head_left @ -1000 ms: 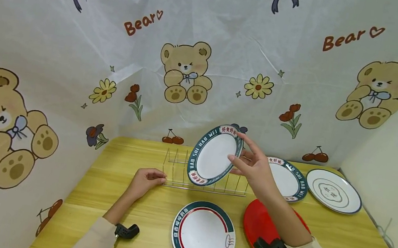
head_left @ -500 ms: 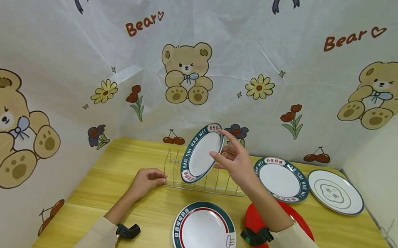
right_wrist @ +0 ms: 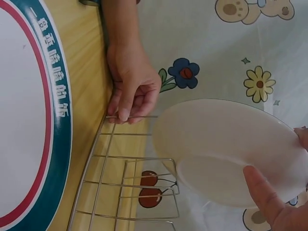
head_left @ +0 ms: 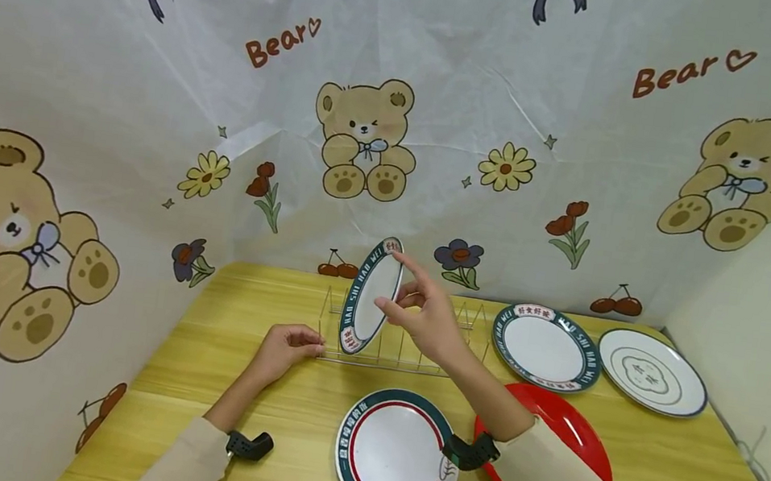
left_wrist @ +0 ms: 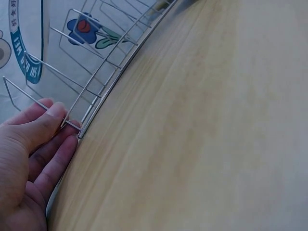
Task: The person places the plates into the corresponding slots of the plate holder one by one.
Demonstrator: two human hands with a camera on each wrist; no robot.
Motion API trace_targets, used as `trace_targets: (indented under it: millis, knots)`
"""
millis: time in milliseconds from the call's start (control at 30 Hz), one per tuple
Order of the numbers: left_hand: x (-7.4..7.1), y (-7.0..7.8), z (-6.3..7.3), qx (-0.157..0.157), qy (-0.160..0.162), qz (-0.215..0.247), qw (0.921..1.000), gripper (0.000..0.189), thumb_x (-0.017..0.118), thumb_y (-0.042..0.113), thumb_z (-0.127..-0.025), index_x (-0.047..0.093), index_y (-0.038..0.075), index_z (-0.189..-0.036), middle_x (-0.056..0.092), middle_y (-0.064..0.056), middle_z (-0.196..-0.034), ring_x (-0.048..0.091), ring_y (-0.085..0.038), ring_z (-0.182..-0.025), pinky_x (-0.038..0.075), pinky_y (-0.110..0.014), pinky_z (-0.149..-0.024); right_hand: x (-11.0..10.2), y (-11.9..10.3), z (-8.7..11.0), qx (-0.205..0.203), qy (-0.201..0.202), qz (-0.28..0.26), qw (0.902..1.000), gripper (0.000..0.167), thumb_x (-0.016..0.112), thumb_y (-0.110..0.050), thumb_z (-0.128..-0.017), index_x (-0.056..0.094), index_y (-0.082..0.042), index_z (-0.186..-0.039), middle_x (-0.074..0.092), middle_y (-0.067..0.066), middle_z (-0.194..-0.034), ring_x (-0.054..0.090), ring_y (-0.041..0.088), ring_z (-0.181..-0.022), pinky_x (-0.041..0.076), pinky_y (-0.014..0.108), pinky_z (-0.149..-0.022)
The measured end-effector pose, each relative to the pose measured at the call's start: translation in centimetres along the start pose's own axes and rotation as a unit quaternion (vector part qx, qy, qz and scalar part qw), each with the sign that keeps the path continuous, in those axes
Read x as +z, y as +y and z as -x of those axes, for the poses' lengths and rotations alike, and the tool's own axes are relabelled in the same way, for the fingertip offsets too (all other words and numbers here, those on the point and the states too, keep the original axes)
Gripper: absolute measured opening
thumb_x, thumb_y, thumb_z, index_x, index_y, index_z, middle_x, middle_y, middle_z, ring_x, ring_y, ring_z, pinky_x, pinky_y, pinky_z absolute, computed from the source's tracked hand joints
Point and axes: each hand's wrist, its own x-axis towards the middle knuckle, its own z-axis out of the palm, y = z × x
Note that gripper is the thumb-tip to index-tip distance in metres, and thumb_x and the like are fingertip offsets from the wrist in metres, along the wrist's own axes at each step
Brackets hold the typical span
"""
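Observation:
My right hand point(head_left: 428, 319) grips the right edge of a white plate point(head_left: 372, 300) with a green lettered rim. This plate is tilted almost upright above the left end of a wire dish rack point(head_left: 398, 368). Its pale underside faces the right wrist view, where a finger of the right hand point(right_wrist: 269, 202) presses on it. Whether the lower edge touches the wires cannot be told. At the rack's front left corner, my left hand point(head_left: 285, 351) pinches the wire between thumb and fingers, seen closely in the left wrist view as the hand point(left_wrist: 33, 154) on the rack point(left_wrist: 115, 70).
On the wooden table point(head_left: 221, 381) before the rack lies a green-rimmed plate point(head_left: 390, 452) with a red ring. A red plate point(head_left: 569, 427) sits under my right forearm. Farther right lie another green-rimmed plate point(head_left: 547, 347) and a blue-edged white plate point(head_left: 649, 373). A bear-print cloth point(head_left: 445, 61) hangs behind.
My right hand has carried the plate leftward along the rack and turned it more edge-on to the head view. The left hand keeps its hold on the rack corner.

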Motion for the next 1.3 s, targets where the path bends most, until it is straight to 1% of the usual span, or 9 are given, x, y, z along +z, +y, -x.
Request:
trace_targets:
  millis: [133, 233, 400, 567, 667, 800, 933, 1100, 1300]
  knots:
    - [0.1, -0.3, -0.1, 0.0, -0.002, 0.003, 1.0, 0.011, 0.078, -0.001, -0.087, 0.076, -0.005, -0.097, 0.075, -0.02, -0.095, 0.072, -0.017, -0.078, 0.06, -0.025, -0.072, 0.7, 0.0, 0.1, -0.012, 0.015, 0.044, 0.9988, 0.075, 0.079, -0.017, -0.091, 0.041, -0.026, -0.155, 0.064, 0.011, -0.094, 0.066, 0.024, -0.085, 0.058, 0.033, -0.071]
    - [0.1, 0.0, 0.0, 0.002, 0.001, 0.005, 1.0, 0.01, 0.078, -0.001, -0.086, 0.076, -0.004, -0.096, 0.075, -0.019, -0.095, 0.072, -0.017, -0.078, 0.06, -0.025, -0.072, 1.1, 0.0, 0.0, -0.014, 0.024, 0.056, 0.998, 0.075, 0.079, -0.018, -0.091, 0.041, -0.028, -0.155, 0.064, 0.01, -0.095, 0.065, 0.024, -0.085, 0.057, 0.033, -0.07]
    - [0.0, 0.7, 0.2, 0.01, -0.003, -0.002, 0.9999, 0.009, 0.077, -0.004, -0.087, 0.075, -0.007, -0.096, 0.075, -0.02, -0.095, 0.072, -0.022, -0.08, 0.059, -0.025, -0.071, 1.8, -0.1, -0.6, -0.025, 0.033, 0.071, 0.9966, 0.075, 0.08, -0.019, -0.09, 0.042, -0.025, -0.155, 0.065, 0.01, -0.093, 0.065, 0.024, -0.085, 0.057, 0.031, -0.068]
    - [-0.3, -0.1, 0.1, 0.009, -0.011, -0.003, 0.9999, 0.011, 0.076, -0.003, -0.088, 0.075, -0.008, -0.098, 0.075, -0.02, -0.096, 0.072, -0.025, -0.082, 0.06, -0.025, -0.072, 2.7, -0.1, -1.1, -0.034, 0.037, 0.085, 0.9951, 0.075, 0.081, -0.017, -0.089, 0.043, -0.023, -0.154, 0.064, 0.009, -0.089, 0.064, 0.022, -0.082, 0.056, 0.029, -0.066]
    - [-0.3, -0.5, 0.0, 0.014, -0.011, 0.004, 0.9998, 0.011, 0.077, -0.002, -0.088, 0.076, -0.007, -0.098, 0.075, -0.02, -0.096, 0.073, -0.025, -0.081, 0.06, -0.025, -0.072, 3.4, 0.0, -1.4, -0.044, 0.041, 0.091, 0.994, 0.074, 0.081, -0.018, -0.089, 0.045, -0.024, -0.153, 0.062, 0.008, -0.085, 0.063, 0.023, -0.08, 0.054, 0.028, -0.064]
    - [-0.3, -0.7, 0.0, 0.026, -0.013, 0.019, 0.9994, 0.012, 0.079, 0.004, -0.087, 0.077, -0.003, -0.097, 0.075, -0.019, -0.096, 0.073, -0.024, -0.081, 0.06, -0.026, -0.071, 4.2, 0.3, -1.6, -0.056, 0.05, 0.106, 0.9916, 0.073, 0.082, -0.021, -0.088, 0.047, -0.025, -0.152, 0.06, 0.009, -0.084, 0.062, 0.023, -0.079, 0.052, 0.028, -0.06]
    - [-0.4, -0.8, -0.1, 0.04, -0.019, 0.025, 0.9987, 0.013, 0.08, 0.009, -0.087, 0.077, -0.001, -0.096, 0.075, -0.018, -0.095, 0.073, -0.024, -0.08, 0.06, -0.027, -0.071, 4.8, 0.6, -1.4, -0.059, 0.054, 0.111, 0.9907, 0.071, 0.082, -0.02, -0.088, 0.049, -0.024, -0.151, 0.059, 0.01, -0.086, 0.061, 0.021, -0.078, 0.052, 0.028, -0.059]
    - [-0.3, -0.8, -0.1, 0.045, -0.019, 0.031, 0.9983, 0.014, 0.08, 0.009, -0.087, 0.077, -0.001, -0.095, 0.075, -0.018, -0.094, 0.072, -0.022, -0.078, 0.06, -0.026, -0.07, 5.6, 0.9, -1.2, -0.057, 0.047, 0.104, 0.9918, 0.07, 0.081, -0.016, -0.089, 0.049, -0.023, -0.151, 0.057, 0.014, -0.09, 0.06, 0.026, -0.082, 0.054, 0.029, -0.061]
    - [-0.2, -0.5, -0.1, 0.029, -0.015, 0.03, 0.999, 0.012, 0.078, 0.002, -0.088, 0.076, -0.005, -0.098, 0.075, -0.021, -0.097, 0.072, -0.022, -0.081, 0.06, -0.026, -0.071, 6.2, 1.8, -0.8, -0.04, 0.035, 0.118, 0.9916, 0.069, 0.08, -0.015, -0.089, 0.049, -0.018, -0.151, 0.056, 0.016, -0.09, 0.061, 0.032, -0.084, 0.051, 0.029, -0.066]
